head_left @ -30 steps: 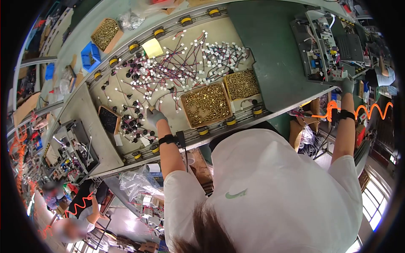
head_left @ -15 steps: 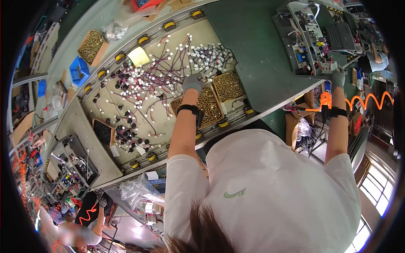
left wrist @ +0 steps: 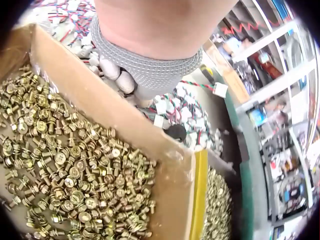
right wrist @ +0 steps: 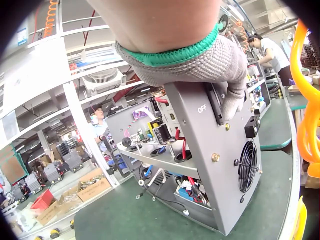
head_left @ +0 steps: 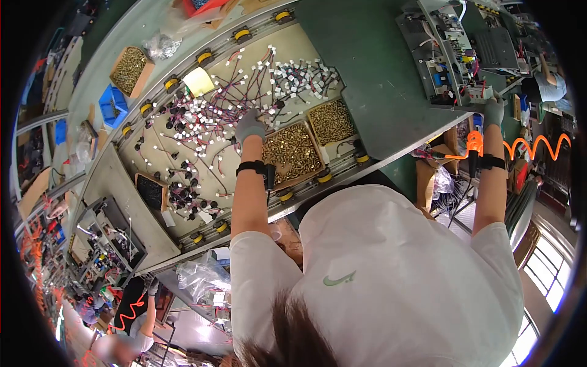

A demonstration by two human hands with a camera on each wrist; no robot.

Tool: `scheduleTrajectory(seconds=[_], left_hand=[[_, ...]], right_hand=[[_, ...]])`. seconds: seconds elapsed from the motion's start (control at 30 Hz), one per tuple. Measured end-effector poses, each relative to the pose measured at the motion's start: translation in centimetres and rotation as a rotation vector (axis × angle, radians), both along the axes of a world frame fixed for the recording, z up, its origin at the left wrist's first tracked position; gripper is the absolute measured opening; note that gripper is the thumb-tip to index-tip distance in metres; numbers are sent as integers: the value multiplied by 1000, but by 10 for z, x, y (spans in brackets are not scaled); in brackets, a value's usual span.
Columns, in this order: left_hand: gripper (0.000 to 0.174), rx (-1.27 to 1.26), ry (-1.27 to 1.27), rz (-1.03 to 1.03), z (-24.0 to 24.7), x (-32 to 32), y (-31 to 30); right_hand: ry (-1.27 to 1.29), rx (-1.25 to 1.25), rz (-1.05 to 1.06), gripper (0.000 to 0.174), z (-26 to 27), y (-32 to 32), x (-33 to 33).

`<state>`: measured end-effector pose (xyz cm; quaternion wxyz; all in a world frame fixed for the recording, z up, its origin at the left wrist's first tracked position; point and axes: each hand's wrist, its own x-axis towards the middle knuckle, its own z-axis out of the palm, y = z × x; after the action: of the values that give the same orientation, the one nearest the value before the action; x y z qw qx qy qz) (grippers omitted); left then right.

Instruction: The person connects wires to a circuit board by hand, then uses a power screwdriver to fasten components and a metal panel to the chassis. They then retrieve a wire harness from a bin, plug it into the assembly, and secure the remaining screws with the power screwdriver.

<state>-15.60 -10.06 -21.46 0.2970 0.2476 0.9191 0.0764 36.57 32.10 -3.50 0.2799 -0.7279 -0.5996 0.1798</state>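
Observation:
My left hand (head_left: 251,125), in a grey glove, is over the wire harnesses (head_left: 202,125) beside the box of brass screws (head_left: 292,150). In the left wrist view the curled fingers (left wrist: 125,82) are just past the rim of the screw box (left wrist: 90,87); a red-green wire with a white connector (left wrist: 220,90) sticks out from the hand, and a black round part (left wrist: 176,132) is near the fingertips, partly hidden. My right hand (right wrist: 200,65) grips the top of the grey machine panel (right wrist: 205,145) beside the OFF marking, with fingers bent over its face.
A second screw box (head_left: 331,121) adjoins the first. A box of black parts (head_left: 150,191) is at the tray's left end. Yellow rollers (head_left: 285,195) line the tray edges. An orange coiled hose (right wrist: 302,95) hangs beside the machine. Other people are farther off.
My left hand went from the tray's left part to the right, above the screw boxes, then back left to the harnesses. My right hand stays at the machine; the head view has shifted.

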Motion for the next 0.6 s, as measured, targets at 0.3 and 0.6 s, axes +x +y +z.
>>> scheduleTrajectory(seconds=[0.3,0.6], left_hand=[[25,80,278,519,14,-37,-133],[29,96,360,397,3,-30,-131]], right_hand=[[248,-30,-70,40,16,-21,-28],[247,-11,-45,37,1,1,-6]])
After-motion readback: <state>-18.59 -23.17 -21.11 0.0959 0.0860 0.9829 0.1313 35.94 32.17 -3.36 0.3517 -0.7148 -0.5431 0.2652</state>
